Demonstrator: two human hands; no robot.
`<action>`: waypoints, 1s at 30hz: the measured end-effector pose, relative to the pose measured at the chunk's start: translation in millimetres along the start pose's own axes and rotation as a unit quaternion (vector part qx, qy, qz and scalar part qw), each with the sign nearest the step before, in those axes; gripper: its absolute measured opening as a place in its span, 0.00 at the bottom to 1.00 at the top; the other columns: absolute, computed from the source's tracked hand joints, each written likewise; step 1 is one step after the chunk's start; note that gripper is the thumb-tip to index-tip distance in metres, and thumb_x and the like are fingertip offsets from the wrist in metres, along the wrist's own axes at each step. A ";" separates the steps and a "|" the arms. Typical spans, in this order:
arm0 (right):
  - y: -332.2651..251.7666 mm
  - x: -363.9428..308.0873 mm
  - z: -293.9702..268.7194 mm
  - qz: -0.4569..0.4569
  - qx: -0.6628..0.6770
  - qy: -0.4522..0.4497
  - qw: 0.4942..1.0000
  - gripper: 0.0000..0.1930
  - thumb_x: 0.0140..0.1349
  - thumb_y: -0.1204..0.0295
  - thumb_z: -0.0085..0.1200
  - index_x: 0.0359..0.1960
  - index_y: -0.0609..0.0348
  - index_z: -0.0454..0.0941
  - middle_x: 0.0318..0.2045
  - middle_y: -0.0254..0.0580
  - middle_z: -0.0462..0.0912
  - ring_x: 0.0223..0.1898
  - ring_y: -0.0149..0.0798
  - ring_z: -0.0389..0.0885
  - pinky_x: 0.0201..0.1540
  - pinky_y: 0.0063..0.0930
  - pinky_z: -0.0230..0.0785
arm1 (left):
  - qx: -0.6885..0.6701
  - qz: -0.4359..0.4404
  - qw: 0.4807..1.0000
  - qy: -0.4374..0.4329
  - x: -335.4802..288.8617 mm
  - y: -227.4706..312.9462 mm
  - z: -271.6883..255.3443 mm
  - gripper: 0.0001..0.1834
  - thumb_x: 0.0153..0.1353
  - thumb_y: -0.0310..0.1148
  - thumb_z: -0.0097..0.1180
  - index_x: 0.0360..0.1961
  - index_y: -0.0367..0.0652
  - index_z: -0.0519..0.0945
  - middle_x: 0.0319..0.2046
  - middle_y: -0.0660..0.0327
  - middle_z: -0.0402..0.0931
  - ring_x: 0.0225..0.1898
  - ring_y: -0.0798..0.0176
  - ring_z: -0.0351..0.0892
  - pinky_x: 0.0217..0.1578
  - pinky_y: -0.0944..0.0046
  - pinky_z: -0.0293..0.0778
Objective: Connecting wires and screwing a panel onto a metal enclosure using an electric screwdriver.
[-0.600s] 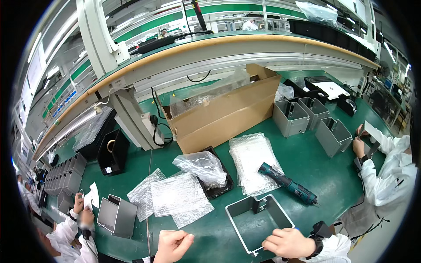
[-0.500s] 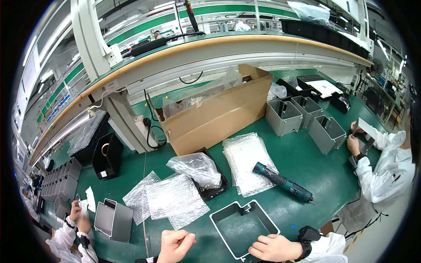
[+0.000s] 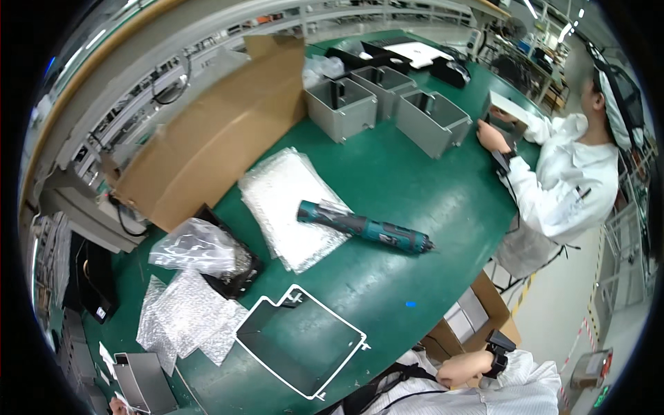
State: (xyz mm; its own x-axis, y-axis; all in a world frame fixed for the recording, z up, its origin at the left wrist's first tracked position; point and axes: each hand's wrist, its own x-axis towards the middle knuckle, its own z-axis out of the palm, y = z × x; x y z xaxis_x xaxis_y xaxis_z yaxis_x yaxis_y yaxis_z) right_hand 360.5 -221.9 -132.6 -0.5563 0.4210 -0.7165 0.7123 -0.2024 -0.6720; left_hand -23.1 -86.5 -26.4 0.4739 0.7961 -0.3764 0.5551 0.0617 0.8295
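My right hand (image 3: 456, 371) is low at the right, close against my white striped clothing and above a cardboard box on the floor side. Its fingers are mostly hidden, so their pose is unclear. A black device is strapped on that wrist. My left hand is out of view. Nearest on the table is a grey open-topped housing (image 3: 330, 312) with a pale rim and a notched corner; neither hand touches it. Beyond it, a teal and black cordless screwdriver (image 3: 366, 227) lies partly on a stack of bubble-wrap bags (image 3: 285, 207).
Grey housings (image 3: 342, 111) stand at the back beside a long cardboard box (image 3: 214, 135). A black tray (image 3: 238, 266) holds a clear plastic bag. More bubble wrap (image 3: 187, 311) lies left. A co-worker (image 3: 567, 173) at right handles a grey part. A carton (image 3: 484, 311) stands below the table edge.
My view has swung right. My right hand has left the housing's rim and drawn back toward my body. My left hand has gone out of view.
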 end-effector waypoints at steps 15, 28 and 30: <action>83.8 11.5 89.0 -0.083 0.372 0.030 0.924 0.07 0.59 0.74 0.49 0.32 0.66 0.68 0.25 0.34 0.72 0.29 0.30 0.70 0.34 0.27 0.66 | 0.074 0.027 0.991 -0.106 33.7 6.5 81.8 0.07 0.62 0.26 0.47 0.34 0.36 0.78 0.20 0.52 0.74 0.20 0.57 0.72 0.24 0.63 0.66; 55.1 -8.2 36.8 -0.138 0.527 0.107 0.832 0.10 0.62 0.69 0.54 0.28 0.63 0.73 0.17 0.24 0.70 0.19 0.15 0.64 0.20 0.14 0.56 | 0.365 0.292 0.873 -0.140 81.3 26.9 158.4 0.21 0.52 0.42 0.60 0.44 0.41 0.74 0.15 0.59 0.72 0.17 0.57 0.74 0.17 0.60 0.70; 54.1 -8.5 39.2 -0.203 0.509 0.059 0.834 0.07 0.60 0.73 0.56 0.27 0.64 0.75 0.17 0.28 0.72 0.19 0.20 0.67 0.21 0.18 0.59 | 0.403 0.281 0.863 -0.119 81.3 27.7 169.0 0.25 0.51 0.44 0.61 0.46 0.40 0.73 0.15 0.60 0.71 0.17 0.58 0.74 0.17 0.61 0.70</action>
State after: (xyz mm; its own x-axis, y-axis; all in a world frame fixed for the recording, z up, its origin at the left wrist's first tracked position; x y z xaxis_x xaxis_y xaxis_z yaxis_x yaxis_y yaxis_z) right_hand 386.9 -271.1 -170.2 -0.5739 0.7098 -0.4085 -0.2903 -0.6428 -0.7089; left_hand 146.4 -121.9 -103.7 0.8966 0.4122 -0.1622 0.4420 -0.8089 0.3877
